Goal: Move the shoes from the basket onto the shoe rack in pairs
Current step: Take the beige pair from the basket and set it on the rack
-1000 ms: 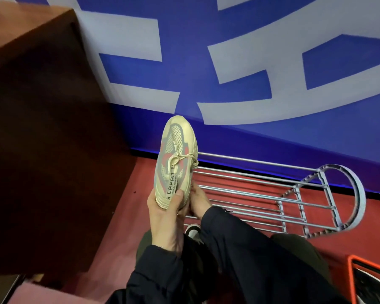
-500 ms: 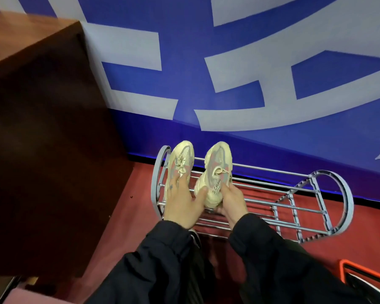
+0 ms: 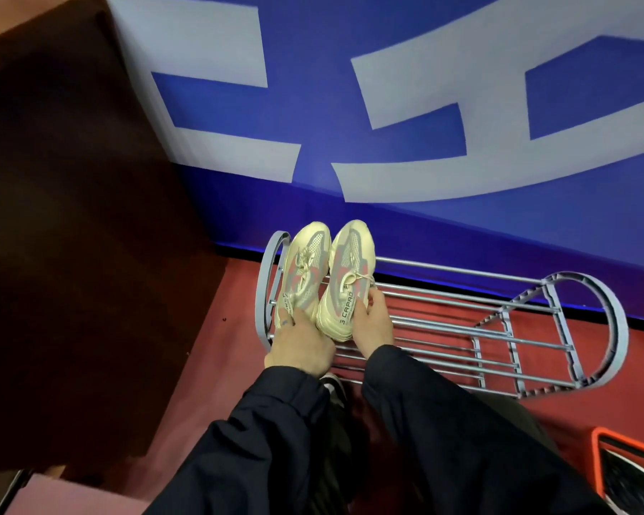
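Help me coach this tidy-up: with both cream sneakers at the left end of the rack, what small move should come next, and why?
Probably let go with both hands. The left sneaker and right sneaker already sit side by side, toes to the wall, on the bars of the shoe rack. The left hand and right hand rest at their heels. The orange basket waits at lower right.

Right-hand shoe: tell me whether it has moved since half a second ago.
Yes. The right-hand shoe has closed leftward along the rack against the other shoe.

Cream shoes paired, toes outward, shoe rack left end.
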A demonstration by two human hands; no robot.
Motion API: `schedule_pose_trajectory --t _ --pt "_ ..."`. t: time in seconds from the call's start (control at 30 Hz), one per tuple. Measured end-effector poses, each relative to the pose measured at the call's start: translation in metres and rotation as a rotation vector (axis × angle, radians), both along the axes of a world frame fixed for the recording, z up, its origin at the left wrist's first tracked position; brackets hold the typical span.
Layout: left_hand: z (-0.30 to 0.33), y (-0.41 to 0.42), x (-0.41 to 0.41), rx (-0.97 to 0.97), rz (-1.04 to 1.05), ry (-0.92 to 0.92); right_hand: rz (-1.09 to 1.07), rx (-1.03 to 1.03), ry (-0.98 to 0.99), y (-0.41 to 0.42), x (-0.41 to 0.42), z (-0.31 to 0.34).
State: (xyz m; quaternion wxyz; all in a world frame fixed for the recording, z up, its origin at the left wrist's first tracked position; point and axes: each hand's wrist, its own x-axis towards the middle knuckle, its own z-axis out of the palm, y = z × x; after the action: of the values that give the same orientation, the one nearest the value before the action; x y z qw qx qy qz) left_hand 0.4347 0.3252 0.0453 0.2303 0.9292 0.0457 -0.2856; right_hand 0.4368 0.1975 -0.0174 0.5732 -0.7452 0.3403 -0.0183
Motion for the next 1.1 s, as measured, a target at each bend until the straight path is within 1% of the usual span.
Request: schedule_pose_trajectory --t 0.07,0.1,0.17,0.23,0.33,0.4,0.47,0.53,0.6,0.67,0.73,0.77,0.87,0.93,1.0,1.1 --pt "-0.003 0.003 0.001 0.000 0.009 -0.030 -0.013 -0.119 -0.007 0.001 -0.007 -0.005" --pt "-0.005 0.004 0.002 -0.003 -0.001 -0.030 -0.024 -0.141 -0.016 0.000 -0.010 -0.007" --pt "-0.010 0.005 0.001 -0.018 -0.055 -0.005 -0.009 -0.093 -0.007 -0.001 -0.011 -0.011" --pt "-0.014 0.005 0.001 -0.028 -0.093 0.010 0.094 -0.045 0.033 -0.007 -0.008 -0.027" --pt "-0.012 0.002 0.000 -0.002 -0.079 -0.028 0.195 -0.059 0.103 -0.007 -0.011 -0.010" --pt "-0.011 0.000 -0.001 0.042 -0.081 -0.154 0.142 -0.074 0.114 -0.009 -0.017 0.005" --pt "-0.008 -0.003 -0.003 0.020 -0.110 -0.355 0.074 -0.151 0.084 -0.012 -0.024 0.014" --pt "-0.003 -0.007 -0.006 -0.071 -0.142 -0.527 0.074 -0.184 0.054 -0.016 -0.032 0.020" --pt "0.006 -0.012 -0.010 -0.203 -0.162 -0.586 0.092 -0.133 0.037 -0.021 -0.043 0.029" --pt "0.014 -0.018 -0.017 -0.316 -0.183 -0.554 0.100 -0.055 0.019 -0.030 -0.054 0.040" --pt "0.020 -0.023 -0.023 -0.367 -0.217 -0.502 0.120 0.050 0.005 -0.041 -0.069 0.057" --pt "0.023 -0.027 -0.027 -0.381 -0.225 -0.461 0.135 0.068 0.000 -0.048 -0.078 0.065" --pt "0.042 -0.048 -0.041 -0.476 -0.221 -0.318 0.119 0.043 -0.031 -0.075 -0.104 0.095" --pt "0.062 -0.071 -0.054 -0.583 -0.153 -0.212 0.081 0.026 -0.063 -0.095 -0.124 0.116" --pt "0.082 -0.097 -0.072 -0.649 -0.169 -0.194 0.051 0.006 -0.078 -0.115 -0.147 0.136" --pt "0.106 -0.138 -0.104 -0.675 -0.285 -0.208 0.045 -0.043 -0.087 -0.146 -0.187 0.160"
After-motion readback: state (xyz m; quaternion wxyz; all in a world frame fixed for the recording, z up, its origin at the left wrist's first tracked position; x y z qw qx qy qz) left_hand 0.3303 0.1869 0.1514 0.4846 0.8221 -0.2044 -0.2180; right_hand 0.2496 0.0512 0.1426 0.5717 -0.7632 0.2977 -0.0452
